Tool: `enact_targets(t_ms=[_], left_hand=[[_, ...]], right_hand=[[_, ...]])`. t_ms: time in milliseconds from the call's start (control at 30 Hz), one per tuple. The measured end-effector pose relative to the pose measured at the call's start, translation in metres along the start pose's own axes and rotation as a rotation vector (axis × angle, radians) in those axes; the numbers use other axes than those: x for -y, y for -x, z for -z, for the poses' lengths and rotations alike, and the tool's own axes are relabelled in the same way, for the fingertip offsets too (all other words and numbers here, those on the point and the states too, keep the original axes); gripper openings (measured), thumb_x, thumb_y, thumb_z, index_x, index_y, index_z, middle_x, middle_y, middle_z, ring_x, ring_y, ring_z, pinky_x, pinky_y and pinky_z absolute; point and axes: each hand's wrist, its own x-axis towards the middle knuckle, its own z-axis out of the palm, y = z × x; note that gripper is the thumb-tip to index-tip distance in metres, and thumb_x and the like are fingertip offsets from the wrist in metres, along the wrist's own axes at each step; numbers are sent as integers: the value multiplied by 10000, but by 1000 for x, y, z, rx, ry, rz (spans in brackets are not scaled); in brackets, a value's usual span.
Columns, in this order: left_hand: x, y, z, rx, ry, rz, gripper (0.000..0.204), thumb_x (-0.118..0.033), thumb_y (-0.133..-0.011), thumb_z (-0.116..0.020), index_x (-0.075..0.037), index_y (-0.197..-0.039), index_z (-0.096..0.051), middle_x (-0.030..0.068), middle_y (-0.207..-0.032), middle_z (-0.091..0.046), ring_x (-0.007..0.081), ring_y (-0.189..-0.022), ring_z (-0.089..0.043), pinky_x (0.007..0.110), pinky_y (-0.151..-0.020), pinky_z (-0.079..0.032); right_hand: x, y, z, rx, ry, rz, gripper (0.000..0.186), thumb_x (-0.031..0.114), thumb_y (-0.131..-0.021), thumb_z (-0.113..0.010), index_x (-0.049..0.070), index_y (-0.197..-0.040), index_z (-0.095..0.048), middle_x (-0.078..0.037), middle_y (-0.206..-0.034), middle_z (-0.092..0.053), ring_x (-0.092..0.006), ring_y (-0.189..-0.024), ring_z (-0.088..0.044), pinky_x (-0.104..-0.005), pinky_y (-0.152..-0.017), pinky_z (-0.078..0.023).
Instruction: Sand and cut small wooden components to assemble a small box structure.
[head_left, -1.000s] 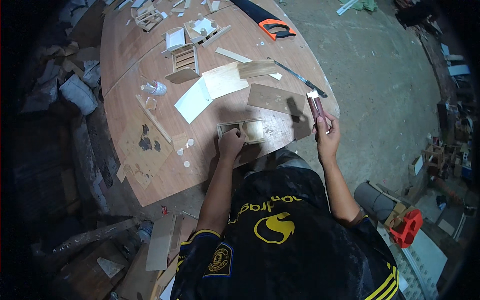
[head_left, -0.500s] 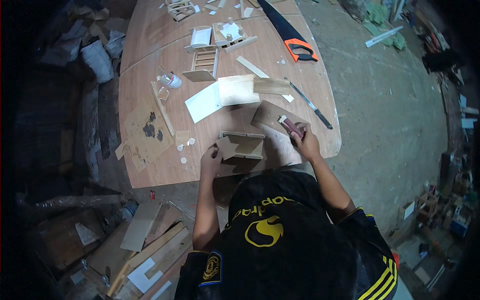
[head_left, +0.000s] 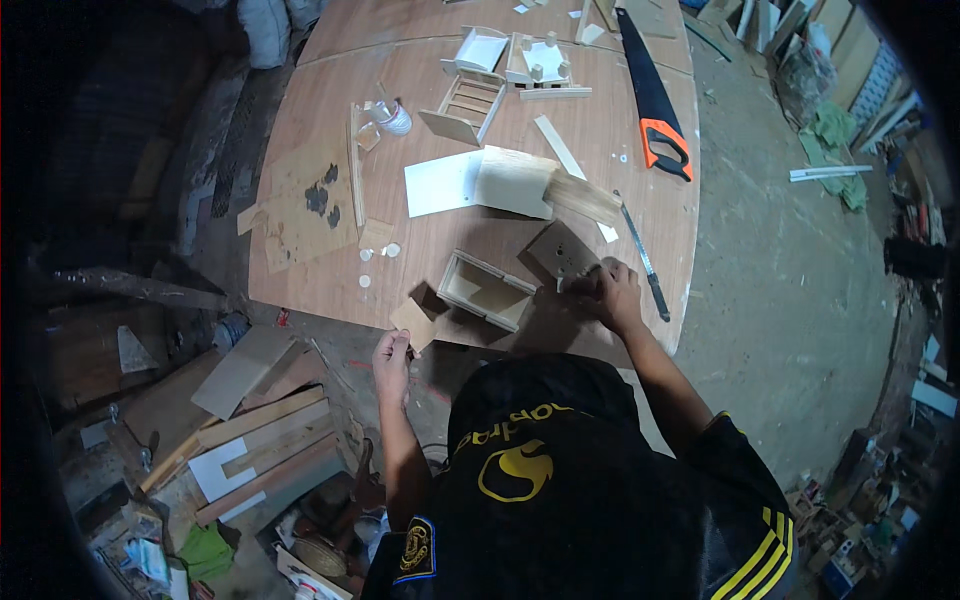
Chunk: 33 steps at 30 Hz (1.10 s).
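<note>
A small flat piece of light wood (head_left: 413, 322) is pinched in my left hand (head_left: 392, 360), at the table's near edge. To its right stands a small open wooden box (head_left: 490, 292), its hollow inside facing up. My right hand (head_left: 619, 292) is closed round a small dark reddish-brown object (head_left: 590, 285), mostly hidden by my fingers; its kind cannot be made out. Just beyond those fingers lies a brown board (head_left: 558, 248) with pale spots on it.
Thin panels, one a white panel (head_left: 440, 183), lie mid-table. A hacksaw blade (head_left: 645, 260) and a handsaw (head_left: 655, 100) lie at the right. Small wooden furniture models (head_left: 472, 105) stand farther back, near a cup (head_left: 397, 120). A stained board (head_left: 305, 205) lies left.
My left hand has drawn the wood piece left and nearer, away from the box. My right hand has lowered beside the brown board. The view has shifted, and the box now sits at an angle.
</note>
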Motion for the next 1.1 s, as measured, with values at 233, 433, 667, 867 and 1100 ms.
enact_targets(t_ms=[233, 433, 667, 867, 1100], left_hand=[[14, -7, 3, 52, 141, -44, 92, -136, -959, -566, -49, -935, -588, 1, -768, -570, 92, -648, -534, 265, -633, -476], [-20, -8, -48, 97, 237, 3, 216, -16, -858, -490, 20, -1068, -531, 134, -964, -616, 213, -877, -622, 363, -805, -532], [-15, -17, -48, 225, 277, 9, 387, -121, -840, -465, 56, -1183, -486, 220, -1045, -623, 331, -950, -645, 446, -869, -528], [-14, -24, -55, 165, 158, 7, 333, -181, -902, -485, 19, -1168, -498, 163, -963, -614, 284, -811, -652, 433, -787, -545], [-18, -19, -57, 168, 72, 97, 411, -383, -994, -451, -11, -1159, -508, 127, -905, -615, 252, -747, -644, 398, -662, -555]], right_hand=[[-13, -61, -7, 34, -255, 105, 334, 226, -715, -765, 86, -984, -625, -192, -1111, -589, -420, -1032, -545, -459, -886, -454], [3, -81, -6, 88, -476, 126, 299, 187, -740, -737, 63, -985, -619, -211, -1086, -588, -404, -1053, -560, -450, -907, -457], [28, -56, 3, 248, -480, 114, 291, 187, -758, -703, 32, -996, -639, -200, -1061, -616, -366, -984, -613, -427, -862, -496], [24, -44, 9, 367, -520, 13, 311, 241, -768, -694, 35, -995, -645, -185, -1028, -632, -344, -983, -624, -408, -850, -499], [10, -57, 9, 327, -520, 32, 279, 236, -782, -695, 46, -980, -647, -155, -968, -656, -325, -918, -646, -403, -789, -515]])
